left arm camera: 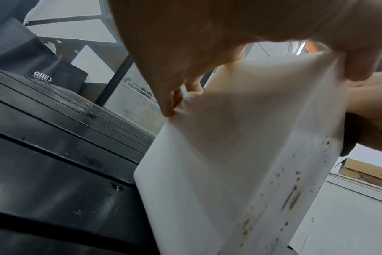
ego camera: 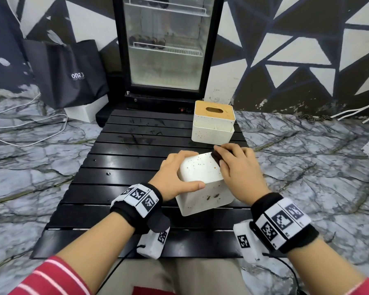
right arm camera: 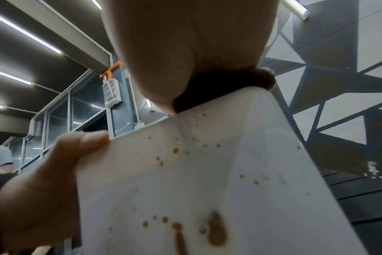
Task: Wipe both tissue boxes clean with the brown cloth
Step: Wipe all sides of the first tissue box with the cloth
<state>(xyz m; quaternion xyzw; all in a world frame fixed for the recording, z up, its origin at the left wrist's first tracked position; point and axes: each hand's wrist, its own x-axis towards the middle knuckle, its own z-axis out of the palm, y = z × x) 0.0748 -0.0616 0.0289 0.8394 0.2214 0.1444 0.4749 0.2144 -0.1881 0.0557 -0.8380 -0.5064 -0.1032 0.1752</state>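
Note:
A white tissue box point(ego camera: 200, 182) speckled with brown stains lies tilted on the black slatted table point(ego camera: 119, 158). My left hand point(ego camera: 175, 177) grips its left side, thumb across the near edge. My right hand point(ego camera: 234, 165) presses the brown cloth point(ego camera: 216, 157) against the box's far right top corner. In the right wrist view the cloth point(right arm camera: 218, 86) is bunched under my palm above the stained face of the box point(right arm camera: 207, 181). In the left wrist view my fingers point(left arm camera: 170, 96) clamp the box point(left arm camera: 240, 155). A second white tissue box with a wooden lid point(ego camera: 213, 123) stands upright behind.
A glass-door fridge point(ego camera: 166, 45) stands behind the table. A black shopping bag point(ego camera: 66, 71) leans at back left, with white cables point(ego camera: 28, 124) on the marble floor. Dark smudges mark the table's far slats.

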